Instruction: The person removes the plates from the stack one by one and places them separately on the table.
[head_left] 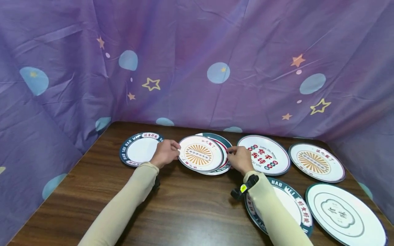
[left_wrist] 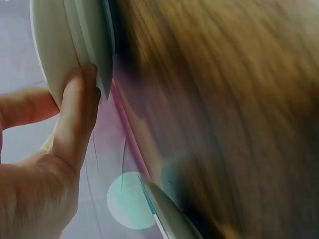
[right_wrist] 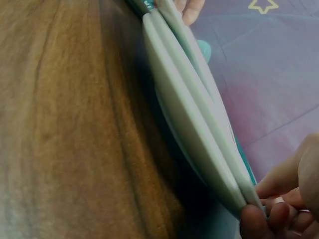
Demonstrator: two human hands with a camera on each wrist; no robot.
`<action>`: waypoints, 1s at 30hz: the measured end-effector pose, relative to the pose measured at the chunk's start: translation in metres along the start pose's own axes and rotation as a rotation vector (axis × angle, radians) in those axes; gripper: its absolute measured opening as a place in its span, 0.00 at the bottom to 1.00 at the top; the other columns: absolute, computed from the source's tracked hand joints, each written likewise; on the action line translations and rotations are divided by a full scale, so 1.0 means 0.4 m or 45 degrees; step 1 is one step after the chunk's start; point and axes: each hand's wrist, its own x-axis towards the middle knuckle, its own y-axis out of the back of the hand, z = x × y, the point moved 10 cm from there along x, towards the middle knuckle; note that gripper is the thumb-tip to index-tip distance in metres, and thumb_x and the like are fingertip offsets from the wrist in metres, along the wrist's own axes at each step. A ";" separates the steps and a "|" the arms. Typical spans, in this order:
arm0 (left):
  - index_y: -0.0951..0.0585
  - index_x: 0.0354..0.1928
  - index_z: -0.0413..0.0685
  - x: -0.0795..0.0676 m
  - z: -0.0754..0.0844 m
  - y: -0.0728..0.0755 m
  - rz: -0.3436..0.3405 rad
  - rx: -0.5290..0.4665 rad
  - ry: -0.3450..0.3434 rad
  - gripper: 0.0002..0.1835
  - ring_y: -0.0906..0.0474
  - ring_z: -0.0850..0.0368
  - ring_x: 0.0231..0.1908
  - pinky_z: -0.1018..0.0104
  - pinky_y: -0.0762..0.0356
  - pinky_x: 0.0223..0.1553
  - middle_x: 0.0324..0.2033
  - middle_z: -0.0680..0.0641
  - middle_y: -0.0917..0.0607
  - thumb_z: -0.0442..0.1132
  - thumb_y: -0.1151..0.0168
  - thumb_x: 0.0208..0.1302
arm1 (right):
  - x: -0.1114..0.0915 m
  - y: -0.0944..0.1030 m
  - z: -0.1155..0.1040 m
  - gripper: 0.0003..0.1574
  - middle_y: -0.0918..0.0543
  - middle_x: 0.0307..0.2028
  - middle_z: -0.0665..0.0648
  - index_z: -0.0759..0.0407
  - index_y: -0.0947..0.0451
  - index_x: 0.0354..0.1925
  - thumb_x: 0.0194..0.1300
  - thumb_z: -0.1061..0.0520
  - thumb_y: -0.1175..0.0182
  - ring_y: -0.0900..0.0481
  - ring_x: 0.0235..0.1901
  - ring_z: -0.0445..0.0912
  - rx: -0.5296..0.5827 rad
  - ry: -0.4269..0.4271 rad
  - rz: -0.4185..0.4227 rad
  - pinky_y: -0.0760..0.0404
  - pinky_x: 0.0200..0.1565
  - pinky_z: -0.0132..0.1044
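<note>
A white plate with an orange sunburst [head_left: 199, 154] lies on top of a small stack near the middle of the table. Plates with red and green rims [head_left: 224, 140] show from under it, shifted to the right. My left hand [head_left: 166, 152] pinches the sunburst plate's left rim between thumb and fingers, as the left wrist view shows at the plate edge [left_wrist: 55, 45]. At the stack's right side my right hand [head_left: 241, 159] grips the rims of the lower plates [right_wrist: 199, 129], thumb and fingertips on either side. How many plates it holds is partly hidden.
To the left lies a green-rimmed plate [head_left: 141, 148]. On the right are a plate with red characters [head_left: 261, 150], another sunburst plate [head_left: 317, 162], a green-rimmed plate [head_left: 286, 201] partly under my right forearm, and a plate with a grey emblem [head_left: 347, 218]. A purple curtain [head_left: 184, 68] hangs behind.
</note>
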 end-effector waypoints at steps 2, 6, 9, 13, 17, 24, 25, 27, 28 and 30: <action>0.17 0.43 0.33 -0.001 -0.001 0.008 0.009 0.003 -0.002 0.13 0.14 0.55 0.30 0.69 0.13 0.34 0.39 0.34 0.11 0.23 0.39 0.55 | 0.000 0.004 -0.001 0.19 0.17 0.17 0.57 0.68 0.14 0.45 0.56 0.64 0.45 0.30 0.05 0.34 -0.014 0.018 0.026 0.29 0.14 0.30; 0.17 0.45 0.32 -0.001 0.005 0.013 -0.003 -0.005 -0.019 0.14 0.14 0.53 0.32 0.68 0.12 0.35 0.40 0.33 0.12 0.22 0.41 0.55 | 0.002 0.013 -0.001 0.19 0.18 0.16 0.56 0.67 0.14 0.43 0.54 0.64 0.43 0.30 0.05 0.33 -0.037 0.032 0.058 0.29 0.16 0.29; 0.17 0.46 0.32 0.000 0.008 0.016 -0.007 -0.006 -0.018 0.15 0.14 0.53 0.33 0.67 0.12 0.37 0.40 0.33 0.12 0.22 0.42 0.56 | 0.004 0.010 0.000 0.17 0.17 0.17 0.56 0.67 0.14 0.43 0.54 0.64 0.39 0.29 0.06 0.33 -0.037 0.024 0.040 0.27 0.17 0.28; 0.18 0.47 0.32 -0.004 0.003 0.019 -0.008 -0.011 0.008 0.16 0.16 0.55 0.30 0.63 0.11 0.38 0.40 0.34 0.13 0.21 0.42 0.56 | 0.005 -0.003 0.006 0.14 0.17 0.19 0.56 0.66 0.14 0.42 0.55 0.62 0.35 0.27 0.07 0.34 -0.016 -0.013 -0.002 0.23 0.16 0.30; 0.18 0.50 0.32 -0.007 -0.001 0.014 -0.032 -0.028 0.020 0.18 0.18 0.57 0.27 0.61 0.11 0.38 0.39 0.35 0.14 0.20 0.45 0.57 | 0.002 -0.010 0.009 0.13 0.17 0.20 0.56 0.66 0.14 0.41 0.56 0.62 0.34 0.26 0.08 0.35 -0.014 -0.039 -0.015 0.22 0.16 0.31; 0.18 0.53 0.33 -0.008 0.005 0.016 -0.009 0.014 0.000 0.23 0.20 0.57 0.28 0.64 0.12 0.36 0.39 0.37 0.16 0.20 0.48 0.54 | -0.002 -0.007 0.002 0.13 0.17 0.19 0.56 0.66 0.14 0.40 0.57 0.61 0.34 0.27 0.07 0.35 -0.037 -0.011 -0.004 0.25 0.15 0.30; 0.18 0.53 0.33 -0.009 0.004 0.017 -0.003 0.023 0.002 0.24 0.20 0.57 0.28 0.66 0.13 0.35 0.39 0.37 0.16 0.20 0.49 0.53 | -0.002 -0.006 0.000 0.13 0.17 0.19 0.56 0.66 0.14 0.40 0.57 0.61 0.34 0.28 0.07 0.35 -0.041 -0.003 -0.001 0.25 0.16 0.30; 0.18 0.53 0.33 -0.011 0.002 0.019 0.003 0.035 0.010 0.25 0.20 0.56 0.28 0.67 0.14 0.35 0.39 0.38 0.16 0.20 0.49 0.52 | -0.002 -0.005 -0.002 0.13 0.17 0.18 0.56 0.67 0.14 0.40 0.57 0.61 0.35 0.28 0.07 0.35 -0.046 0.006 0.001 0.25 0.16 0.30; 0.18 0.53 0.34 -0.012 0.001 0.020 0.006 0.041 0.015 0.25 0.20 0.56 0.28 0.68 0.14 0.34 0.39 0.38 0.16 0.20 0.48 0.52 | -0.002 -0.005 -0.002 0.13 0.17 0.18 0.56 0.67 0.14 0.40 0.57 0.61 0.35 0.28 0.07 0.35 -0.049 0.009 0.002 0.25 0.16 0.29; 0.18 0.53 0.35 -0.013 0.000 0.024 0.012 0.058 0.018 0.25 0.20 0.57 0.28 0.70 0.16 0.32 0.39 0.38 0.16 0.20 0.48 0.52 | 0.000 -0.005 -0.003 0.12 0.17 0.18 0.57 0.67 0.14 0.40 0.57 0.61 0.35 0.27 0.07 0.35 -0.050 0.010 0.001 0.25 0.16 0.30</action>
